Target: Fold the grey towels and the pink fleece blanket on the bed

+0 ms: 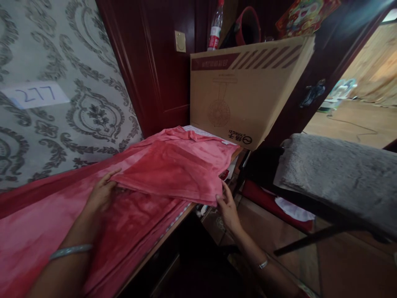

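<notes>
A pink-red plush blanket (167, 165) lies spread over a bed along the patterned wall, with one part folded back on itself. My left hand (102, 192) grips the folded layer's left corner, fingers on top of the fabric. My right hand (228, 207) pinches the folded layer's right corner at the bed's edge. Both wrists wear a thin bracelet.
A large cardboard box (245, 91) stands at the bed's far end against dark wooden panelling, with a plastic bottle (215, 27) behind it. A chair draped in grey plush cloth (338, 178) stands to the right. A paper label reading 277 (37, 94) sticks on the wall.
</notes>
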Demonstrator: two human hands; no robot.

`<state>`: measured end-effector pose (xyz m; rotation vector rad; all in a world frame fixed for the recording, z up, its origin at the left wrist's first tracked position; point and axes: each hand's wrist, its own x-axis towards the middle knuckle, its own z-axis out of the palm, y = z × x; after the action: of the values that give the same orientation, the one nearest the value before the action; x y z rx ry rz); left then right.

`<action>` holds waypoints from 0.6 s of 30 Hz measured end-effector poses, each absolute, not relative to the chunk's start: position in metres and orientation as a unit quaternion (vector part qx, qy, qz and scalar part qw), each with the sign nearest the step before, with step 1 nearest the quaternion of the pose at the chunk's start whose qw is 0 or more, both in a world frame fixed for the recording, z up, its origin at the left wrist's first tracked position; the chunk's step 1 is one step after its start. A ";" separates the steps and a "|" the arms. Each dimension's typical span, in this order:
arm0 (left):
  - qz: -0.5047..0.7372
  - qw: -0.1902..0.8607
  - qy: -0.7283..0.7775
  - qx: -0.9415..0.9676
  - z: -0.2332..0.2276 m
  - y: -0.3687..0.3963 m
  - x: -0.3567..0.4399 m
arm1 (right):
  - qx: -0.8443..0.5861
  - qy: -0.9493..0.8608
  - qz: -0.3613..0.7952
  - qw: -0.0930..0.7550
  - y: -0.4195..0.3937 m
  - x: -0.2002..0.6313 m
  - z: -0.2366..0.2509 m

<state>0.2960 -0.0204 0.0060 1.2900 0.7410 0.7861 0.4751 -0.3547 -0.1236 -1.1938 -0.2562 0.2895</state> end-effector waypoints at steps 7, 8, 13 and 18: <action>0.360 0.686 0.302 0.556 0.031 -0.021 0.307 | -0.657 -0.239 0.003 0.715 -0.367 0.476 -0.091; 0.366 0.682 0.303 0.556 0.036 -0.021 0.309 | -0.667 -0.263 0.004 0.696 -0.368 0.476 -0.088; 0.384 0.667 0.276 0.576 0.055 -0.022 0.315 | -0.702 -0.393 -0.086 0.588 -0.368 0.480 -0.085; 0.422 0.569 0.262 0.656 0.065 -0.021 0.323 | -0.701 -0.414 -0.168 0.556 -0.366 0.503 -0.065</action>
<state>0.3230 -0.0214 0.0650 1.5397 0.6155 0.9907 0.5031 -0.3664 -0.0654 -1.6560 -0.9775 -0.3967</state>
